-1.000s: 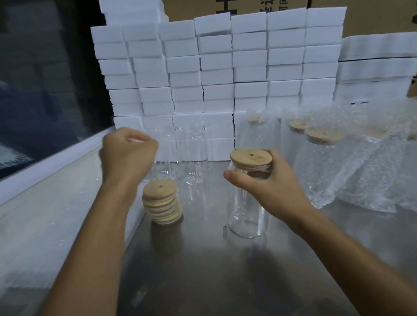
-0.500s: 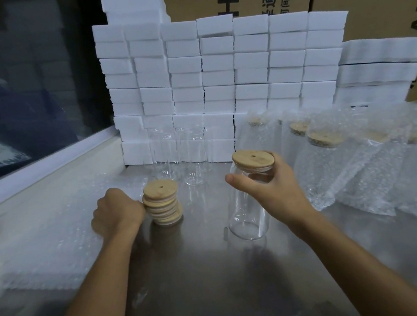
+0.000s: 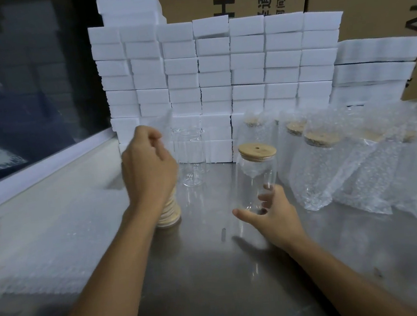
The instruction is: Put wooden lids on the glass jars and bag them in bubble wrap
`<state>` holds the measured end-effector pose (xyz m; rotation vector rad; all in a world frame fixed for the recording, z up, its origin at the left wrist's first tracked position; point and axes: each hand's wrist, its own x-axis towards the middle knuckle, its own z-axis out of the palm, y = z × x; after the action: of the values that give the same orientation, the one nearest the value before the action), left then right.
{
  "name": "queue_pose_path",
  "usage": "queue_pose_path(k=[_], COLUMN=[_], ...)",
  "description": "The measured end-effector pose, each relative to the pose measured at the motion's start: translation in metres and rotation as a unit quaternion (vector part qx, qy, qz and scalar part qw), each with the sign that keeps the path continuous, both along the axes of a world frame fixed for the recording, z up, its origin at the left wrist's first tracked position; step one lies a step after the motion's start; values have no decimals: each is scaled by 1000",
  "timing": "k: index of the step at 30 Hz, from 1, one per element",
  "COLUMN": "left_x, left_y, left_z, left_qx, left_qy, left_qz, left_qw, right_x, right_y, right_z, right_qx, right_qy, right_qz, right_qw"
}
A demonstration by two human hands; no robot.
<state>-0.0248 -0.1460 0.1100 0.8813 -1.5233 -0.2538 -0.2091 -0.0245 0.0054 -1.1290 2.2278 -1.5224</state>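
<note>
Lidded jar (image 3: 256, 178): stands upright on the steel table (image 3: 218, 288), near centre, its wooden lid (image 3: 257, 150) already seated, so by my reading it is ready for bagging.
Right hand (image 3: 275, 215): at the jar's lower part, thumb and fingers spread around the glass; it looks like a loose cradle to steady or lift the jar, but whether the fingers really press the glass I cannot tell.
Left hand (image 3: 148, 165): raised above the stack of lids (image 3: 168, 215), fingers curled and pinching a thin clear sheet, probably a bubble wrap bag (image 3: 164, 126) pulled up for this jar.
Bag supply (image 3: 53, 229): a flat pale pile at the left, kept within the left hand's reach.
Finished jars (image 3: 334, 163): wrapped and lidded, grouped to the right, clear of the working spot.
Unlidded jars (image 3: 191, 157): far centre, against the white foam blocks (image 3: 217, 65).
Hard to make out: the pinched bag is nearly see-through, its edges and opening unclear; the left wrist hides most of the lid stack; the rightmost wrapped jars run out of view.
</note>
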Motion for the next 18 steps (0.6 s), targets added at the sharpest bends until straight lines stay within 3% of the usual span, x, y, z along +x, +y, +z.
queue_pose_path(k=[6,9,12,18], left_x=[-41,-55,-60,-56], left_y=[35,46,55,55], left_z=[-25,-47,-73,-95], left_qx=[44,72,97,17], left_qy=[-56,-90,-129,-246], left_qz=[-109,-119,-140,-166], left_qw=[991,986,977,955], right_x=[0,10,19,24], right_y=[5,11,16,15], right_z=[3,10,12,11], right_qx=[-68,-209,-257,-181], right_qy=[20,64,81,27], right_qz=[-115,-180,-122,8], right_qw=[991,959,955,983])
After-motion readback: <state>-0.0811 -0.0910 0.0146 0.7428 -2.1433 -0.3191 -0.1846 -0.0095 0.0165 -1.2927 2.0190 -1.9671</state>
